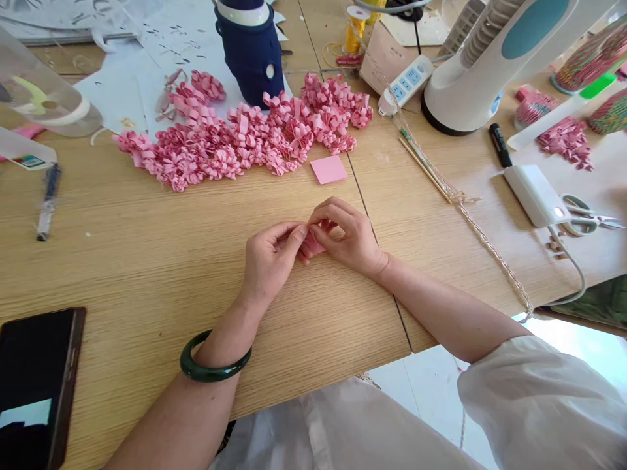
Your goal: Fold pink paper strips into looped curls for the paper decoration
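Observation:
Both hands meet over the table around a small piece of pink paper (315,243). My left hand (272,258) pinches its left side between thumb and fingers. My right hand (345,236) has thumb and forefinger pressed together at the paper's upper edge, touching the left fingertips. Much of the paper is hidden behind my fingers. Just beyond the hands lies a flat pad of pink paper (328,170). Past it spreads a long heap of curled pink paper pieces (220,147).
A dark blue cup (252,59) stands behind the heap. To the right are a power strip (406,83), a white appliance (482,72), wooden sticks (425,170), a braided cord (494,254), a white power bank (536,194) and scissors (582,219). A phone (36,385) lies at left.

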Demonstrator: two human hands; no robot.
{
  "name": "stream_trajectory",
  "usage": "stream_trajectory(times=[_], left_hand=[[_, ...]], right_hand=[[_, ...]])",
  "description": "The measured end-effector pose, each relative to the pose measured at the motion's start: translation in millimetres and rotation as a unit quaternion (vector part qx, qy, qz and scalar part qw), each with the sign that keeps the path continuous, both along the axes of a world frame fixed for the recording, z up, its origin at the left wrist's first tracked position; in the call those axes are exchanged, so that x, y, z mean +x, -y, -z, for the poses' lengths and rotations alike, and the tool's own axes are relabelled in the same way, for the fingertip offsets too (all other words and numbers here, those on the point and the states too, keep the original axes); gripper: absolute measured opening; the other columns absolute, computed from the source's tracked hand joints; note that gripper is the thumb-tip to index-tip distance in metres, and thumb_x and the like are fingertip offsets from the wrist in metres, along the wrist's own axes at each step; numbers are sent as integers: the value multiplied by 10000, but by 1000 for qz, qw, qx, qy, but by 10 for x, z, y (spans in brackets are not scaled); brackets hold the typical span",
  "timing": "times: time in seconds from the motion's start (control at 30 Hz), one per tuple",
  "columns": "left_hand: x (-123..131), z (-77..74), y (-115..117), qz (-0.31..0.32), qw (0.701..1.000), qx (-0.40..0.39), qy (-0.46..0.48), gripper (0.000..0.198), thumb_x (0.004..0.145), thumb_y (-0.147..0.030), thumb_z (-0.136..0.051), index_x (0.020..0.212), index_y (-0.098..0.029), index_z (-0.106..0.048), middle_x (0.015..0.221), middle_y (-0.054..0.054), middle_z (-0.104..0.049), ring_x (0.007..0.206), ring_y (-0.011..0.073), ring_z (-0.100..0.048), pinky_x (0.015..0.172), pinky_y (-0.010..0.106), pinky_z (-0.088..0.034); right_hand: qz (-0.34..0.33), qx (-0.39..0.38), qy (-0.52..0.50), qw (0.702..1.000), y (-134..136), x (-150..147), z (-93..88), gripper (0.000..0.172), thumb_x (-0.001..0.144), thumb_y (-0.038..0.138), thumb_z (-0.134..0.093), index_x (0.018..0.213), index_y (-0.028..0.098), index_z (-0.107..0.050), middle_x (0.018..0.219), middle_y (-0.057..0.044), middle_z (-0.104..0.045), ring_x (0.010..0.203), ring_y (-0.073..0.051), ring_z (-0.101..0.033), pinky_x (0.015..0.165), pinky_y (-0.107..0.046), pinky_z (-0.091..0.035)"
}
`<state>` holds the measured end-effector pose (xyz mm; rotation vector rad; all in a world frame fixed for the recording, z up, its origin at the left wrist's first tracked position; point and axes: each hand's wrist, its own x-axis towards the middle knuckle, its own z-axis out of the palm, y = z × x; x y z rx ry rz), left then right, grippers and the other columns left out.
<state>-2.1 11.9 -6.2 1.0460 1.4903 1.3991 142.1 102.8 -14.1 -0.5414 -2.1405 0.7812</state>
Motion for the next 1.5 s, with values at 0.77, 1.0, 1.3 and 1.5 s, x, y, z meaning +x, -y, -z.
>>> stream_trajectory(times=[0.77,1.0,1.3,1.5], left_hand=[[16,25,11,-21,987,63,-145,60,863,-225,-669,819,-184,-675,735,1,-728,608,140,-725,568,209,-557],[15,11,30,-23,987,56,-151,62,874,-233,-656,840,-187,-680,757,7,-743,616,140,-725,586,217,-571],[23,27,13,-48,998,16,-49,76,827,-247,-695,776,-196,-671,653,-22,-698,534,125,-677,528,217,-557],[13,38,-8,-58,998,27,15,84,829,-217,-702,756,-183,-677,616,-10,-686,501,114,-635,491,218,-526]], right_hand=[[-6,-126,-20,992,78,-19,-24,70,881,127,-625,820,150,-650,835,-5,-609,724,-89,-608,606,-211,-504],[-25,-51,-13,998,55,-4,31,71,932,149,-593,880,161,-640,895,-14,-617,731,-81,-619,633,-217,-517],[-33,174,60,982,-37,35,61,159,1032,209,-507,952,166,-637,964,-57,-684,801,-106,-664,662,-219,-519],[-36,244,73,966,-72,52,51,192,1050,201,-466,1029,161,-652,1044,-78,-715,870,-118,-692,685,-218,-518]])
